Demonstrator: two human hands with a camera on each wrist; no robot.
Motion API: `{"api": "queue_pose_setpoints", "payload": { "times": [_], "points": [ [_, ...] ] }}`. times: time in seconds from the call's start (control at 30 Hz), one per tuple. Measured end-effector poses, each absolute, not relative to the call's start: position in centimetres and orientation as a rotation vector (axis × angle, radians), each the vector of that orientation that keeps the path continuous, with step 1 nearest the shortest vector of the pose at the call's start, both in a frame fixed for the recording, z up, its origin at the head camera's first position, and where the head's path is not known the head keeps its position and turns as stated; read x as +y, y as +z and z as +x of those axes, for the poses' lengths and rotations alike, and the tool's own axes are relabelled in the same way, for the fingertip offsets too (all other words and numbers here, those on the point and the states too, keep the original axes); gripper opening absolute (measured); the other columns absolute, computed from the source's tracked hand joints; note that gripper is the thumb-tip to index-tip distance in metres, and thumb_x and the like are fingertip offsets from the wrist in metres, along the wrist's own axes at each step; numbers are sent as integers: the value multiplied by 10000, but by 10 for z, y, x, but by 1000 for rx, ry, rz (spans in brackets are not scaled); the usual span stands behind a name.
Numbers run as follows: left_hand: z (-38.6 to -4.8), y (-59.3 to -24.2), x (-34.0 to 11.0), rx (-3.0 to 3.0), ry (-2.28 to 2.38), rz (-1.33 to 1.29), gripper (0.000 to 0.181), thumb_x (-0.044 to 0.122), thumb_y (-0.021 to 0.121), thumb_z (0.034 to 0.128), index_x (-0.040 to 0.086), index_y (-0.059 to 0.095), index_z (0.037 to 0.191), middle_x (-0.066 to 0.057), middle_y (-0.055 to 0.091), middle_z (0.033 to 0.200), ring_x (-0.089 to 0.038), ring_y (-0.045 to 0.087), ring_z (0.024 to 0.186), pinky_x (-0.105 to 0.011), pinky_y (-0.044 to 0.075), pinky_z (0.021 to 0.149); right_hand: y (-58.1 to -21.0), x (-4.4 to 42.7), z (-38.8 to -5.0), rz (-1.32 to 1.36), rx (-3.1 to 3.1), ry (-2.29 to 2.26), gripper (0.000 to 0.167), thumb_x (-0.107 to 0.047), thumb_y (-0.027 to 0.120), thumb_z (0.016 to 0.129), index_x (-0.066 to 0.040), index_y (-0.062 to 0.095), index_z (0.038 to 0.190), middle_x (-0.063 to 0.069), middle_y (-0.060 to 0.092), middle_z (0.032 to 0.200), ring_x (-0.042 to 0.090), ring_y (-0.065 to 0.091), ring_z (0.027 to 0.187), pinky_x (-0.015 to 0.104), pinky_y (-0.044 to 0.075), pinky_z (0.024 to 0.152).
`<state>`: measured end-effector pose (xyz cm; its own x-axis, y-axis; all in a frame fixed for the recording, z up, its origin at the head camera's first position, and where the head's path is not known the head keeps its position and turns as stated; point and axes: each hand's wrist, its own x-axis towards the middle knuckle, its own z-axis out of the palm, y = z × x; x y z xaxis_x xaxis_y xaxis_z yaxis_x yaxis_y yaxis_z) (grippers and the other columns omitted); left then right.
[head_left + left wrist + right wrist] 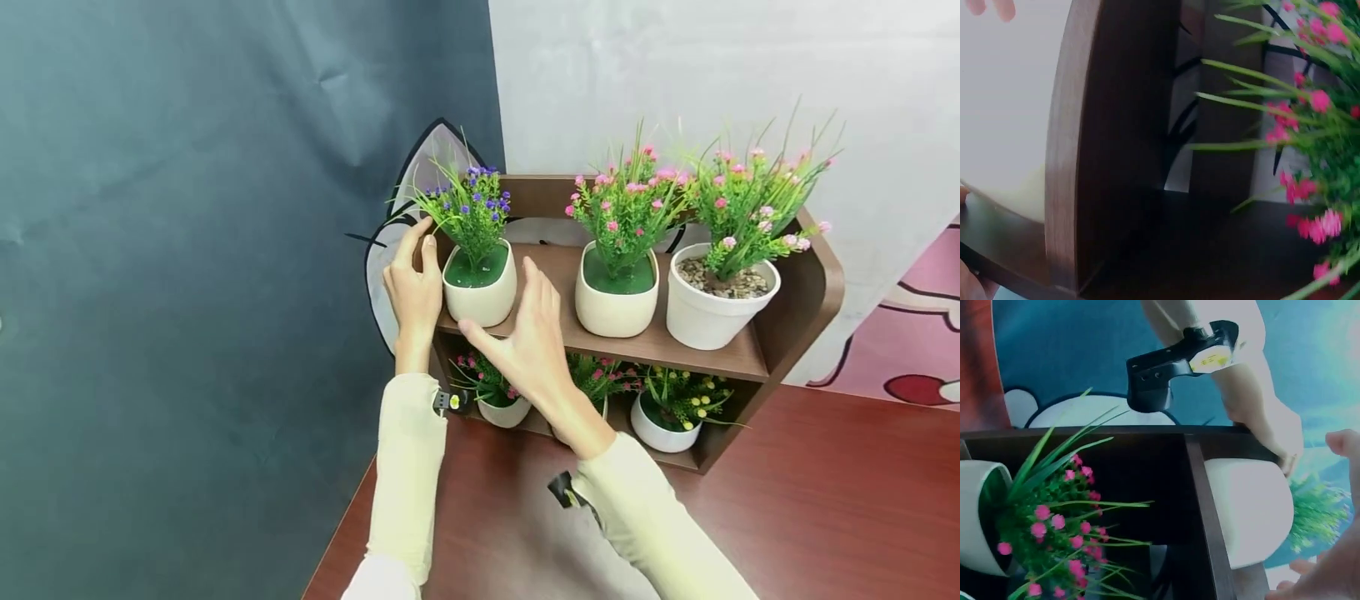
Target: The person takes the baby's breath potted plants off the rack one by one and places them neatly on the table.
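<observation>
A white rounded pot with purple flowers stands upright at the left end of the upper shelf. My left hand is at the pot's left side, its fingers loosely bent; in the right wrist view its fingertips look to be at the rim, though contact is hard to tell. To the front right of the same pot, my right hand is spread, thumb and fingers apart, with a gap to the pot. The left wrist view shows a pale pot wall beside the shelf edge, with a few fingertips at the corners.
A two-level brown shelf stands on a reddish table. Further right sit a pot with pink flowers and a ribbed-rim pot with pebbles. Several potted flowers fill the lower level, including a yellow-flowered one. A dark curtain-like wall borders the left.
</observation>
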<state>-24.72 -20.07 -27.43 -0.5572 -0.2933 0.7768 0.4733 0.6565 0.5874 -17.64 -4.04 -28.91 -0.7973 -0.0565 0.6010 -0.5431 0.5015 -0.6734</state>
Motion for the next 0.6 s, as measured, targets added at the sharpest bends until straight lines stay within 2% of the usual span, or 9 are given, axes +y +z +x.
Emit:
{"api": "queue_pose_setpoints", "payload": {
  "times": [0.13,0.27,0.33,0.47,0.6],
  "points": [
    [-246,-276,-197,-1901,-1024,-106,295,272,508,957,171,649,1195,-35,657,1121,-247,622,785,-391,448,744,-287,-59,-195,390,-2373,1196,1073,-485,728,708,17,143,1454,224,180,1471,355,228,1317,468,293,1006],
    [-244,-277,-194,-1911,-1025,-116,296,272,504,959,171,645,1199,-33,654,1130,-239,627,810,-378,453,769,-290,-72,-203,291,-2454,1190,1089,-464,729,717,7,92,1463,228,127,1483,381,238,1310,477,349,961],
    [-245,-275,-193,-1914,-1032,-132,297,265,503,960,166,642,1202,-28,643,1155,-231,630,873,-365,453,805,-291,-76,-206,256,-2443,1208,1070,-447,727,729,-2,89,1464,217,144,1475,369,256,1297,474,388,918],
    [-247,-272,-194,-1915,-1022,-147,289,236,511,957,157,641,1203,-33,642,1155,-241,629,865,-355,449,822,-292,-81,-211,220,-2394,1223,1007,-421,726,740,-40,133,1459,172,225,1427,322,324,1233,469,459,777],
    [-245,-274,-201,-1919,-989,-138,293,249,509,958,151,643,1199,-53,663,1103,-248,603,715,-369,450,766,-293,-82,-209,238,-2384,1238,979,-414,740,726,-49,186,1445,147,298,1381,298,376,1176,458,459,767]
  ]
}}
